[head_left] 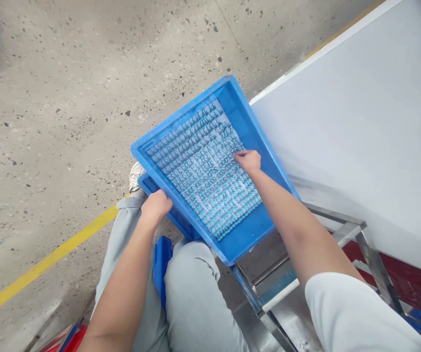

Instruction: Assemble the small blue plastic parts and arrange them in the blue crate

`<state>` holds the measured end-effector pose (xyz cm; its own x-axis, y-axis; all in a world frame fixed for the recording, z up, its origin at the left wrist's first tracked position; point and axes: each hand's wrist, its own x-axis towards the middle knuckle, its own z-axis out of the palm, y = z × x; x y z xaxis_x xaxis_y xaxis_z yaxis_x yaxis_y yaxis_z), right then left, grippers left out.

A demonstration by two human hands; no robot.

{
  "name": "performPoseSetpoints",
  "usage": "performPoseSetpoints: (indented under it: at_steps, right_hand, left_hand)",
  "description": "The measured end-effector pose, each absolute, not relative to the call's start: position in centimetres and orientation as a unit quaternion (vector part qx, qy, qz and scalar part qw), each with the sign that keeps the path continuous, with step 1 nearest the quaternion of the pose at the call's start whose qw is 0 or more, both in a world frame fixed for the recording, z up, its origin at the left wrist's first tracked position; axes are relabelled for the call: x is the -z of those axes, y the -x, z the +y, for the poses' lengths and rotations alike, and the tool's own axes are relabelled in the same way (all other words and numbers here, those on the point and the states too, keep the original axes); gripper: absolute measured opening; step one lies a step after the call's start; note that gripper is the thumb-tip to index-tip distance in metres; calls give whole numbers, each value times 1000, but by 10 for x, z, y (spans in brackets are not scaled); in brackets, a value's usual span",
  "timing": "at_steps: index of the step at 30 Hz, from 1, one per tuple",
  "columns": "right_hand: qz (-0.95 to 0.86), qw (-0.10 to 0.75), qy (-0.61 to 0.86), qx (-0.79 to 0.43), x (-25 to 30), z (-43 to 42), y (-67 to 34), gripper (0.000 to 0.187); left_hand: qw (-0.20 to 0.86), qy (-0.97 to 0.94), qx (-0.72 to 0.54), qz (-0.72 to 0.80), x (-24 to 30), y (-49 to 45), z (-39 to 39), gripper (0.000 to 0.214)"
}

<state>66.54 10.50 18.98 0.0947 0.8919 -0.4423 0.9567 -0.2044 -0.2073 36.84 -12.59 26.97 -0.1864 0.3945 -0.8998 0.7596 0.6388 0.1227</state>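
A blue plastic tray (249, 124) lies tilted across my view, with rows of small shiny bluish parts (210, 166) on a pale sheet inside. The parts are too small to name. Along the tray's near left edge, my left hand (156, 204) is closed on the rim, its fingertips partly hidden. Over the right side of the rows, my right hand (249, 160) has its thumb and fingers pinched together at the parts. Whatever sits between those fingertips is too small to make out.
Under the tray are another blue tray (181, 222) and a metal frame stand (345, 230). A white table surface (360, 122) is at the right. A yellow line (56, 254) crosses the speckled floor (67, 98) on the left. My knees are close below the tray.
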Motion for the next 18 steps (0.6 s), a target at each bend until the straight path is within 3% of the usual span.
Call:
performPoseSetpoints:
  at_steps: [11,18]
  right_hand:
    - [637,44,-739,216,-200,107,-677,26]
    - [647,101,-728,205,-204,99,-695,29]
  left_hand:
    - [508,-385,183,748,-270,-368,-126,38]
    - [506,-391,189,745,-270,-368,-125,39]
